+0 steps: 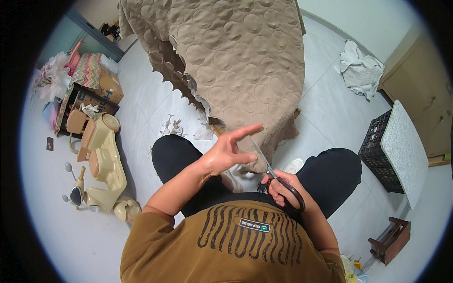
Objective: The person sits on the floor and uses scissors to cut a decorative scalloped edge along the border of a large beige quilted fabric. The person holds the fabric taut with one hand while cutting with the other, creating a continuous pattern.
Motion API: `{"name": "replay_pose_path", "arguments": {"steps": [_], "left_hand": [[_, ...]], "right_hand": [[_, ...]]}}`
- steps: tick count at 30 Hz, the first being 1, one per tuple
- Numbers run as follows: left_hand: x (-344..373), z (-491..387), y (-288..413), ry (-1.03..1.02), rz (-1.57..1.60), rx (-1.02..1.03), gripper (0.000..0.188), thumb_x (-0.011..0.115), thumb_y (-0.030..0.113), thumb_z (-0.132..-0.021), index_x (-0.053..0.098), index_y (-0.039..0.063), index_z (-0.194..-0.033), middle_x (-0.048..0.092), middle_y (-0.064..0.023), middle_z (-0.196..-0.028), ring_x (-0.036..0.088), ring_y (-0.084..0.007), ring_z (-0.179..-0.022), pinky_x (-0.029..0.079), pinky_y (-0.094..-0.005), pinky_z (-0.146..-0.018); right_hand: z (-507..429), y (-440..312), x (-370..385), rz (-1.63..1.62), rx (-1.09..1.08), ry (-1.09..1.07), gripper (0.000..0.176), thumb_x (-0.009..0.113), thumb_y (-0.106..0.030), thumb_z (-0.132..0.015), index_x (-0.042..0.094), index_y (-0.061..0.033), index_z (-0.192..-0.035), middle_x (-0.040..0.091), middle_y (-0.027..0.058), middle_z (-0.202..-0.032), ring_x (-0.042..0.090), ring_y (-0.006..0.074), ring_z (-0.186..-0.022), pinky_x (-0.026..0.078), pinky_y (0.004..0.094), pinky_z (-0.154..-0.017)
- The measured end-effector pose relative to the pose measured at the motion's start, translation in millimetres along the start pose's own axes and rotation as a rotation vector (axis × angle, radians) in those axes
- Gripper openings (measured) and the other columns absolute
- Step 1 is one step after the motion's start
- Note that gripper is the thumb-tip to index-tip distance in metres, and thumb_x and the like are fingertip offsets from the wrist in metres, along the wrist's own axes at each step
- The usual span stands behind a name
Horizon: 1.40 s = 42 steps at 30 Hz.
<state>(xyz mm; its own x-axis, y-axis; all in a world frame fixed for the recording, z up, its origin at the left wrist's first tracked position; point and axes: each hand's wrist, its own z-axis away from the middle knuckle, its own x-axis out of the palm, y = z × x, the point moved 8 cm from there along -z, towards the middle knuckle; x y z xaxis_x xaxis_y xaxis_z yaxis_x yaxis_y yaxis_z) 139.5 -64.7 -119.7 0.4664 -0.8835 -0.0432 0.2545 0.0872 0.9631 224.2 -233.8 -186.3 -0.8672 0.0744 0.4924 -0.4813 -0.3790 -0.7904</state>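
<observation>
A large beige sheet (pixel 226 60), apparently fabric or leather, carries rows of raised, outlined circles. Its left edge is scalloped, and its narrow near end hangs between my knees. My left hand (pixel 226 150) holds that end, thumb on top and index finger stretched across the sheet; the other fingers are hidden, seemingly beneath it. Dark-handled scissors (pixel 292 191) are in my right hand (pixel 285 185), the fingers through the loops. Their blades point up and left, lying against the sheet near my left thumb. How far the blades are apart is hard to tell.
Cut scraps (pixel 173 125) lie on the tiled floor left of the sheet. A cream toy scooter (pixel 102 177) and a cardboard box (pixel 109 86) stand left. At right are a black crate (pixel 377 152), a board (pixel 405 152), crumpled white cloth (pixel 361 69) and a wooden stool (pixel 393 240).
</observation>
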Motion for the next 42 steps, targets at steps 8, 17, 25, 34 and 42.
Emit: {"name": "replay_pose_path", "arguments": {"steps": [8,17,25,34,42], "left_hand": [[3,0,-12,0.122,0.144,0.037,0.081,0.083,-0.002,-0.084,0.048,0.003,-0.156,0.051,-0.0063,-0.159,0.046,0.0036,-0.067,0.043,-0.0163,-0.062],[1,-5,-21,0.176,0.16,0.022,0.078,0.081,-0.006,-0.084,0.051,0.005,-0.155,0.052,-0.0041,-0.159,0.044,0.0053,-0.069,0.042,-0.014,-0.065],[15,-12,-40,0.323,0.275,0.176,0.085,0.076,-0.012,-0.087,0.039,0.004,-0.162,0.038,-0.0052,-0.169,0.046,0.0042,-0.071,0.044,-0.0148,-0.065],[26,-18,-41,0.298,0.474,0.2,0.089,0.07,-0.014,-0.091,0.029,0.007,-0.167,0.053,-0.0029,-0.148,0.056,0.0006,-0.08,0.051,-0.019,-0.072],[31,-20,-43,0.295,0.547,0.184,0.09,0.07,-0.012,-0.091,0.027,0.01,-0.168,0.058,-0.0045,-0.139,0.058,-0.001,-0.08,0.052,-0.0217,-0.077]], "right_hand": [[-2,3,11,-0.146,-0.013,0.029,0.045,0.056,-0.044,-0.109,0.055,-0.0006,-0.118,0.047,-0.0022,-0.076,0.037,0.003,-0.055,0.033,0.0198,-0.048],[-1,6,8,-0.191,-0.003,0.063,0.045,0.054,-0.047,-0.109,0.055,-0.003,-0.117,0.045,-0.002,-0.075,0.035,0.0035,-0.055,0.031,0.0199,-0.047],[-3,5,12,-0.404,-0.03,0.151,0.039,0.057,-0.043,-0.11,0.055,-0.0049,-0.111,0.043,-0.0038,-0.071,0.036,0.003,-0.054,0.031,0.0194,-0.046],[-6,6,17,-0.446,-0.076,0.163,0.054,0.05,-0.056,-0.108,0.054,-0.0037,-0.118,0.046,0.002,-0.074,0.037,0.006,-0.055,0.033,0.0217,-0.047],[-7,5,19,-0.498,-0.09,0.216,0.046,0.057,-0.05,-0.108,0.055,-0.0042,-0.113,0.047,-0.0004,-0.071,0.038,0.0042,-0.052,0.033,0.0203,-0.044]]}}
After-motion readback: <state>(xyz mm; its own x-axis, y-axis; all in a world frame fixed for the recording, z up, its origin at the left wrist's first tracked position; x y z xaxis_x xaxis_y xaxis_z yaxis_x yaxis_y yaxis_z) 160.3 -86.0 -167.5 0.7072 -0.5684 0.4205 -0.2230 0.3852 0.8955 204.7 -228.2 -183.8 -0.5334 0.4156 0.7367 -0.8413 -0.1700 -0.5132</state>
